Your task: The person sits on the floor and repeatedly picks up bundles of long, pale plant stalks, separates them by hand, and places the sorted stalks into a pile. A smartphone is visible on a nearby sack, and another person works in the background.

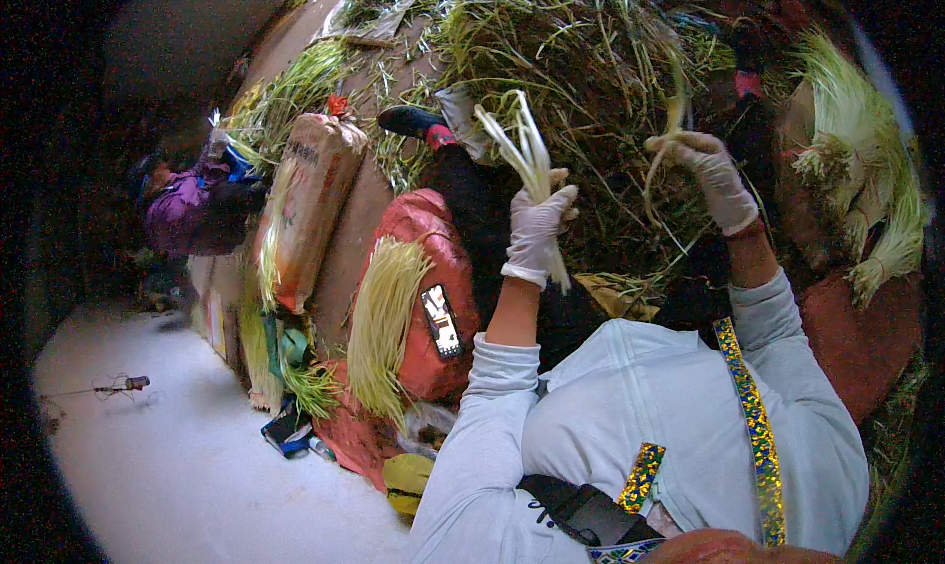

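My gloved left hand point(543, 228) is closed around a small bunch of pale leafy stalks point(526, 147), perhaps blanched chives. Their white ends fan out above the fist and the rest hangs below it. To the right, my gloved right hand point(707, 173) pinches a thin yellowish strand point(653, 184), with blurred leaf point(676, 99) rising above the fingers. Beneath and beyond both hands spreads a heap of loose green and withered leaves point(546, 62). A neat bundle of pale stalks point(387, 320) lies on a red sack point(424, 228), beside a phone point(441, 322) with its screen lit.
More bundled stalks point(856, 150) lie on the right. A filled, printed sack point(314, 187) rests to the left, near a person in purple point(188, 210). A yellow bag point(407, 479) and a small blue-and-black item point(286, 432) are by the pale floor point(221, 490). My outstretched leg ends in a dark shoe point(406, 121).
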A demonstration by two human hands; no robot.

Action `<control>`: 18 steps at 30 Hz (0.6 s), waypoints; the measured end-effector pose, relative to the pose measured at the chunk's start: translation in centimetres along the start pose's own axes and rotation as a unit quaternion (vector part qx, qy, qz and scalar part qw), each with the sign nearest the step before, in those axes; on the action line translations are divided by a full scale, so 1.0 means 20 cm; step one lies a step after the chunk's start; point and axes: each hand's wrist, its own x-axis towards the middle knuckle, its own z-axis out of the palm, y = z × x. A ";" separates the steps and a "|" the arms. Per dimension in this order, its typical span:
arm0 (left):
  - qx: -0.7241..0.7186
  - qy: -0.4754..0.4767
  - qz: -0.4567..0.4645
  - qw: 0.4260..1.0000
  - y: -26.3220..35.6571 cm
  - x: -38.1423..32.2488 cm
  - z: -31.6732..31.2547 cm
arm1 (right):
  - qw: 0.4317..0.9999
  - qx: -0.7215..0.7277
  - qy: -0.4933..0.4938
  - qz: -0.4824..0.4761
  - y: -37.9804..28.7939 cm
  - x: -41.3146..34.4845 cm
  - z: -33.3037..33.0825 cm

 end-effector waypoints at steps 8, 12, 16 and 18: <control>-0.080 -0.040 0.032 0.995 0.05 -0.01 0.13 | 0.954 -0.241 -0.115 -0.133 0.12 0.04 0.34; -0.089 -0.013 0.037 0.995 0.04 0.03 0.00 | 0.923 -0.355 -0.131 -0.078 0.22 -0.07 0.21; -0.105 0.021 0.034 0.994 0.07 0.07 -0.12 | 0.860 -0.487 -0.153 -0.008 0.35 -0.22 -0.01; -0.126 0.006 0.041 0.991 0.10 0.08 -0.16 | 0.799 -0.576 -0.169 0.038 0.39 -0.26 -0.13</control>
